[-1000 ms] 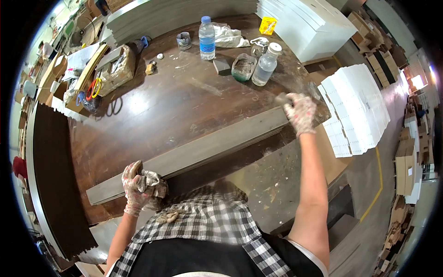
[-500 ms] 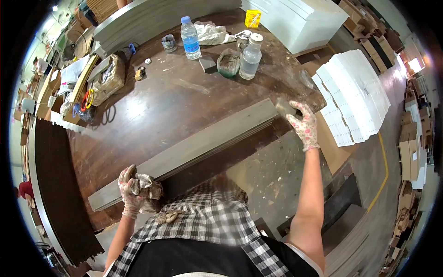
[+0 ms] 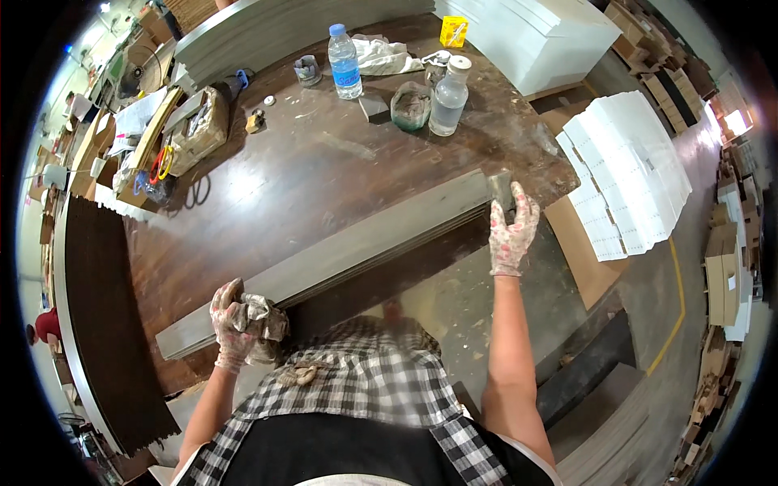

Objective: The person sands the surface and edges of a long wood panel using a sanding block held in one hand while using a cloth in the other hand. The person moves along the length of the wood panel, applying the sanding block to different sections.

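Note:
A stack of long grey boards point(image 3: 340, 241) lies slantwise across the brown table point(image 3: 219, 227). At its near left end my left hand point(image 3: 232, 326), in a flower-patterned glove, closes round a crumpled, dirty rag point(image 3: 264, 317) resting by the boards' edge. My right hand point(image 3: 513, 233), gloved alike, has its thumb and fingers curled round a small greyish block point(image 3: 501, 186). That block is up against the boards' far right end; its exact kind is unclear.
Toward the back stand a blue-capped water bottle point(image 3: 344, 63), a clear bottle point(image 3: 448, 97), a greenish bowl point(image 3: 410, 107) and a white cloth point(image 3: 385, 57). Scissors point(image 3: 164, 162) lie at the left by a wrapped bundle point(image 3: 198, 131). White stacked panels point(image 3: 628, 174) stand at the right.
My right hand has moved left and slightly down, bringing the block against the boards' end. My left hand stays on the rag. The view has shifted slightly.

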{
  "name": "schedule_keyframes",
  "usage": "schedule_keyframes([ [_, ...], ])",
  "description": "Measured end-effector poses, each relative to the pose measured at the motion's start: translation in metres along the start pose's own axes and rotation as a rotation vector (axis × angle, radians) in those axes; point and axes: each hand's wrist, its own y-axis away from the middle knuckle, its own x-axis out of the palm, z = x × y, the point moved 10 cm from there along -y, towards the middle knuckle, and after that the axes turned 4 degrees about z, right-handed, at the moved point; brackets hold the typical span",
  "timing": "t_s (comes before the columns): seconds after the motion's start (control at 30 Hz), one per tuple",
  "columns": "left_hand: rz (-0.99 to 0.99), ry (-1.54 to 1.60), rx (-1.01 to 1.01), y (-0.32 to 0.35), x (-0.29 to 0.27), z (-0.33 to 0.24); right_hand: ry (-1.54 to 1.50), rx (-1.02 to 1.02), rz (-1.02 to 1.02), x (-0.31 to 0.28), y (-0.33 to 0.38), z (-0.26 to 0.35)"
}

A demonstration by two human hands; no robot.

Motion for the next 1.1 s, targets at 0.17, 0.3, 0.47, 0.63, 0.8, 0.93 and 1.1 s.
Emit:
schedule_keyframes([
  [0.17, 0.031, -0.027, -0.029, 0.001, 0.001, -0.002, -0.043, -0.155, 0.140, 0.037, 0.076, 0.095],
  [0.3, 0.052, 0.026, -0.058, 0.014, 0.003, 0.016, -0.239, -0.379, 0.320, 0.043, 0.091, 0.149],
  [0.47, 0.057, 0.063, -0.025, 0.007, 0.003, 0.017, 0.043, -0.048, 0.029, 0.032, 0.047, 0.060],
  [0.63, 0.040, 0.005, -0.021, 0.014, 0.010, 0.030, -0.076, -0.243, 0.157, 0.074, 0.134, 0.170],
  [0.8, 0.052, 0.053, -0.003, 0.025, -0.001, 0.036, -0.106, -0.450, 0.267, 0.089, 0.165, 0.251],
  [0.93, -0.033, 0.226, -0.007, 0.037, -0.034, 0.035, 0.090, -0.262, 0.096, 0.079, 0.138, 0.201],
  [1.1, -0.051, 0.411, 0.051, 0.108, -0.060, 0.083, -0.034, -0.593, 0.247, 0.124, 0.234, 0.317],
])
